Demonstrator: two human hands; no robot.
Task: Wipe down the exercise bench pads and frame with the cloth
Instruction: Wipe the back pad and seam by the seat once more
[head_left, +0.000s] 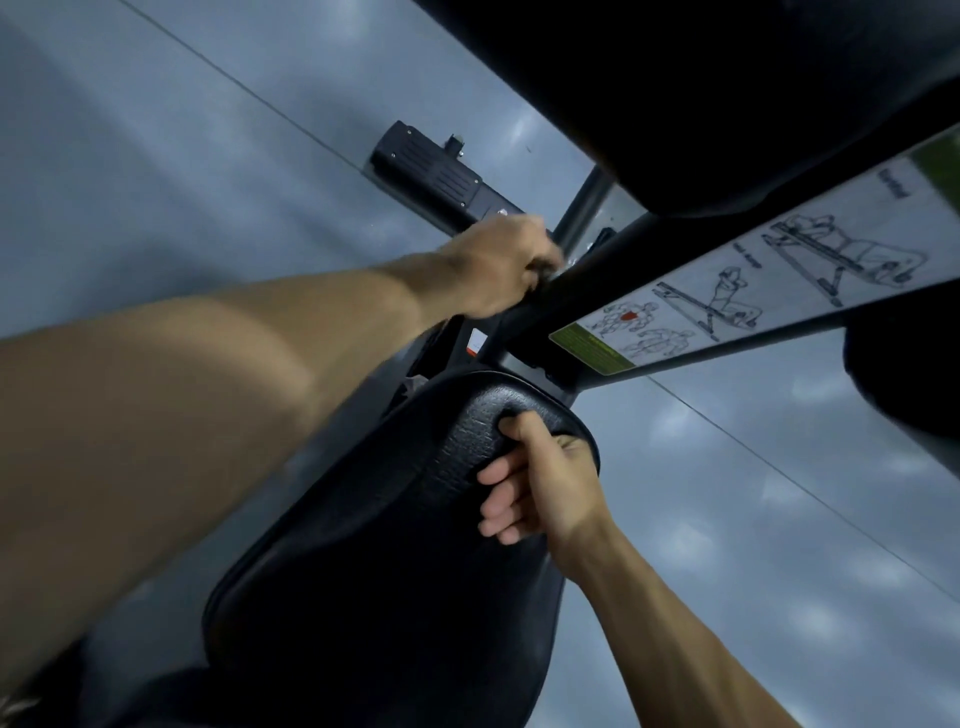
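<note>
Head view, steeply tilted, bench seen from close above. Left arm reaches in from the left edge; left hand sits at the near end of the black frame bar, fingers curled down over something dark at the bar. Motion blur there; cannot tell whether that is the cloth or the bar itself. Beyond the hand, a black ribbed foot lies on the grey floor. Centre: black seat pad, textured, running from bottom centre up toward the frame. Right hand grips the pad's far rounded edge, thumb on top, four fingers curled round the edge and partly underneath, closed tight on it. No cloth distinguishable in this hand. Right of that, a white instruction label with exercise drawings runs along the frame bar. Top right: a second dark pad, in shadow.
</note>
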